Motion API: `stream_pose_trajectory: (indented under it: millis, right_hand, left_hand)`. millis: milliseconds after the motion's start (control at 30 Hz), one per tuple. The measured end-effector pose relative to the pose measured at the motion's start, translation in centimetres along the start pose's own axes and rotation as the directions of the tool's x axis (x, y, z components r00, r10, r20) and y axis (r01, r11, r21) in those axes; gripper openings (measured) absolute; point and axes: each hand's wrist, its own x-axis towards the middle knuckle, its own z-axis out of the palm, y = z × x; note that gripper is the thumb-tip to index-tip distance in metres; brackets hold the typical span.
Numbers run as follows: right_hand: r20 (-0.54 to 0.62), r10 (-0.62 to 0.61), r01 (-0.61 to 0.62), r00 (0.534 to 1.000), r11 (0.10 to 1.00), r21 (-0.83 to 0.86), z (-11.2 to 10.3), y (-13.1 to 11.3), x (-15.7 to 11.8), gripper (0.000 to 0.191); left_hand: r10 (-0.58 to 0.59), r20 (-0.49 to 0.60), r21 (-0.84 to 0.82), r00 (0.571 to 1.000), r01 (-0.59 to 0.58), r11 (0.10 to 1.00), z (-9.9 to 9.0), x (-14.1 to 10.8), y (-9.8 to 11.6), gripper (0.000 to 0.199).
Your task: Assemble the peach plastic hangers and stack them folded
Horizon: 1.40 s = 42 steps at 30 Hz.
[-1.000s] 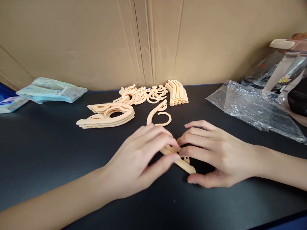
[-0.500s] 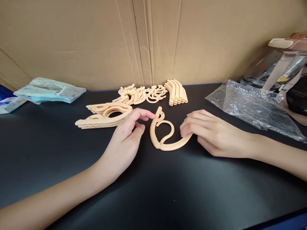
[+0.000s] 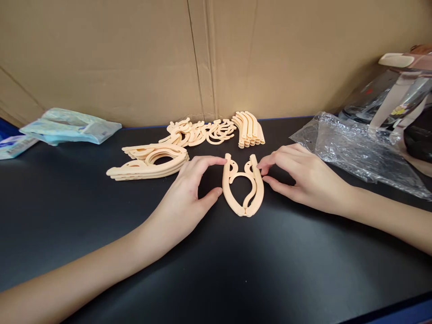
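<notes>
A beige folding clothes hanger lies flat on the black table, its two arms folded up into a narrow U around the curled hook. My left hand is at its left side, thumb and index finger spread apart; the index fingertip touches the top of the left arm and the thumb tip is close to its outer edge. On the other side, my right hand is open, fingertips at or just beside the right arm. Left of the hanger, partly behind my left hand, is a stack of folded beige hangers.
Behind are a pile of loose beige hooks and a bundle of curved hanger arms. A clear plastic bag and a transparent jug with straps are at right. Blue packets lie at left, before a cardboard wall.
The hanger's right arm has swung up and inward, so both arms now stand alongside the hook. My right hand has loosened from that arm, and my left thumb and index finger have spread.
</notes>
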Motion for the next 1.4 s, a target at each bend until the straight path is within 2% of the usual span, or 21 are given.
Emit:
stream_pose_trajectory:
  millis: [167,300,467,600,767,1033,1267,1400]
  right_hand:
    - [0.003,-0.01,0.01,1.0,0.999,0.037,-0.1,-0.2,0.0,0.012]
    - [0.012,-0.013,0.013,1.0,0.999,0.037,-0.2,-0.2,0.1,0.012]
    - [0.081,-0.137,0.129,0.987,0.987,0.093,-0.2,-0.5,0.1,0.037]
    - [0.145,-0.218,0.193,0.965,0.966,0.17,-0.1,-0.9,0.0,0.056]
    - [0.157,-0.187,0.148,0.97,0.961,0.233,0.0,-1.0,0.1,0.061]
    - [0.131,-0.135,0.099,0.982,0.963,0.252,0.1,-0.9,0.1,0.061]
    - [0.152,-0.171,0.12,0.973,0.947,0.299,0.0,-0.9,0.1,0.055]
    - [0.133,-0.167,0.126,0.977,0.955,0.267,0.0,-1.0,0.1,0.05]
  left_hand:
    - [0.04,0.018,0.021,0.999,-0.041,0.999,0.0,0.1,-0.2,0.041]
    - [0.089,0.019,0.086,0.996,-0.091,0.992,0.2,0.0,-0.1,0.051]
    - [0.157,0.057,0.187,0.986,-0.165,0.968,0.3,-0.6,0.4,0.072]
    - [0.253,0.102,0.297,0.962,-0.272,0.915,0.4,-1.0,1.0,0.084]
    - [0.339,0.144,0.38,0.93,-0.368,0.849,0.6,-1.2,1.6,0.081]
    - [0.284,0.171,0.377,0.943,-0.329,0.866,0.6,-1.3,1.7,0.082]
    - [0.311,0.237,0.334,0.921,-0.377,0.864,0.5,-1.2,1.7,0.062]
    - [0.403,0.196,0.339,0.894,-0.447,0.828,0.4,-1.6,2.0,0.064]
